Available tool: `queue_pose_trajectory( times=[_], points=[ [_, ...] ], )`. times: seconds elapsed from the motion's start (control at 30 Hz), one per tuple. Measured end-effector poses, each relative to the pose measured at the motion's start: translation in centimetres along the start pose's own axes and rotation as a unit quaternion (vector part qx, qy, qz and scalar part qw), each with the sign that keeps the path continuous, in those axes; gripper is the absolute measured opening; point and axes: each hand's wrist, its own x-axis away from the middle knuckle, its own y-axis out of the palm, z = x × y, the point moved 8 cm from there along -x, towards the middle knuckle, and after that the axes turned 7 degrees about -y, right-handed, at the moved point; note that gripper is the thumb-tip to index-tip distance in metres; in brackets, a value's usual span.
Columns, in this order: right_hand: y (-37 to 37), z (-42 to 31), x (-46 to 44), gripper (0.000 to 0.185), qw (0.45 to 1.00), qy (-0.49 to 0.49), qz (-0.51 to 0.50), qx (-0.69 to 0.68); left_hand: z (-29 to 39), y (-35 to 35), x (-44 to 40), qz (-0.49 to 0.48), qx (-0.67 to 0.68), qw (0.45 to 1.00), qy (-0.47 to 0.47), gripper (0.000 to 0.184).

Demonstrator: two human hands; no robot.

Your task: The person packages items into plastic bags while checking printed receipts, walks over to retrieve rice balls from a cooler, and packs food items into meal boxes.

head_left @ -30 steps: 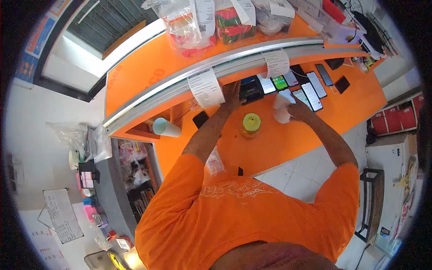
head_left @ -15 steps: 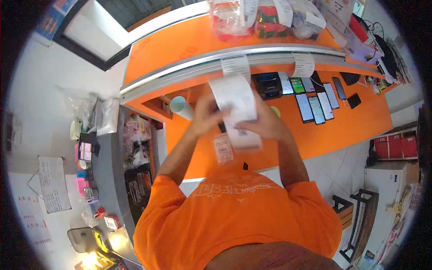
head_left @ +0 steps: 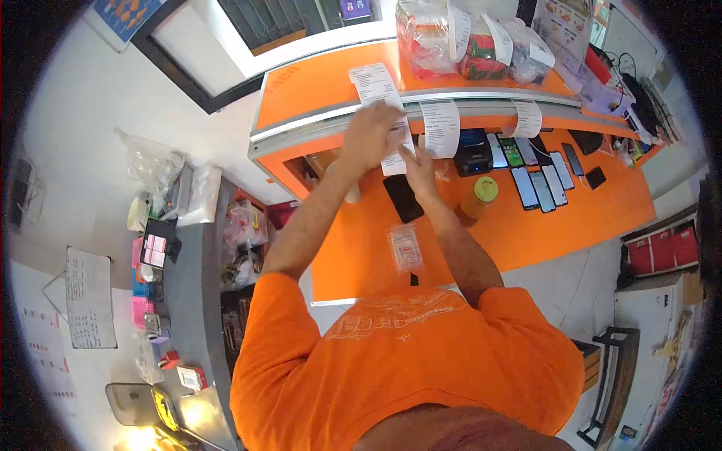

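Note:
A long printed paper receipt (head_left: 376, 81) lies across the metal shelf edge, its lower end hanging below it. My left hand (head_left: 371, 139) is closed on the receipt at the edge, fingers bent over the paper. Lower down, my right hand (head_left: 421, 174) pinches the receipt's right side. Under my hands, a dark phone (head_left: 404, 198) rests on the orange counter (head_left: 346, 255). A small clear packet with a printed label (head_left: 406, 249) lies nearer to me. Just right of my right forearm stands a bottle with a yellow-green lid (head_left: 486, 189).
Two more receipts, one near (head_left: 441, 129) and one farther right (head_left: 528, 119), hang from the shelf edge. Wrapped bags (head_left: 429, 45) stand on the upper shelf. Several phones (head_left: 538, 188) lie at the right beside a black printer (head_left: 472, 156). A grey side counter (head_left: 188, 286) runs along the left.
Both hands have moved forward with the receipt, from over the counter up to the shelf edge. The view has shifted, and the dark phone and bottle now show more fully.

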Motion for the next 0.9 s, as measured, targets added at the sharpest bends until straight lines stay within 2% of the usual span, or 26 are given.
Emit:
queue_pose_trajectory(
  times=[0.03,0.13,0.23,0.33,0.37,0.47,0.5,0.57,0.67,0.7,0.73,0.77,0.83,0.87,0.9],
  points=[
    [-0.1,0.6,0.1,0.031,1.000,-0.013,0.010,0.025,1.6,-0.5,1.6,0.076,-0.039,0.996,0.007,0.055],
    [0.5,-0.2,0.3,0.032,0.995,-0.046,0.028,0.082,1.3,-0.2,2.4,0.111,-0.027,0.993,0.036,0.060],
    [1.8,-0.3,0.9,0.031,0.995,0.015,0.049,-0.085,0.5,-0.2,2.1,0.103,0.016,0.994,0.028,0.058],
    [5.6,2.1,1.7,0.030,0.970,0.120,0.042,-0.210,0.8,-0.4,2.2,0.103,-0.006,0.994,0.037,0.055],
    [6.1,3.4,3.1,0.033,0.958,0.232,0.005,-0.170,0.9,-0.4,2.4,0.108,-0.006,0.993,0.038,0.053],
    [5.8,2.7,4.5,0.033,0.978,0.105,-0.032,-0.176,0.6,-0.5,2.0,0.119,-0.016,0.991,0.050,0.048],
    [4.1,1.0,4.3,0.032,0.986,0.023,0.050,-0.157,0.4,-0.4,2.4,0.115,-0.024,0.992,0.054,0.045],
    [0.6,-2.6,4.7,0.031,0.962,-0.139,0.207,-0.113,0.5,0.1,3.8,0.127,-0.009,0.990,0.064,0.040],
    [-1.6,-2.1,1.0,0.029,0.985,0.063,0.011,-0.163,2.4,0.8,7.4,0.168,0.045,0.979,0.108,0.035],
    [-1.4,-3.1,0.0,0.030,0.993,0.021,-0.028,-0.112,3.2,0.9,8.5,0.176,0.051,0.974,0.132,0.033],
    [-1.4,-3.3,-0.2,0.030,0.995,0.030,-0.054,-0.078,4.0,1.1,9.7,0.182,0.057,0.969,0.155,0.031],
    [-1.6,-3.4,-0.3,0.031,0.995,0.039,-0.081,-0.045,3.7,2.6,10.5,0.129,0.053,0.980,0.141,0.039],
    [-2.4,-3.3,-0.3,0.032,0.991,0.022,-0.126,0.032,3.4,0.8,9.2,0.166,0.084,0.979,0.081,0.045],
    [-2.7,-2.7,0.3,0.031,0.992,0.048,-0.113,0.007,3.2,-0.5,8.3,0.185,0.097,0.977,0.047,0.048],
    [-2.7,-2.8,1.2,0.031,0.992,0.077,-0.102,-0.017,2.5,-1.4,6.8,0.164,0.059,0.984,0.017,0.052]
  ],
)
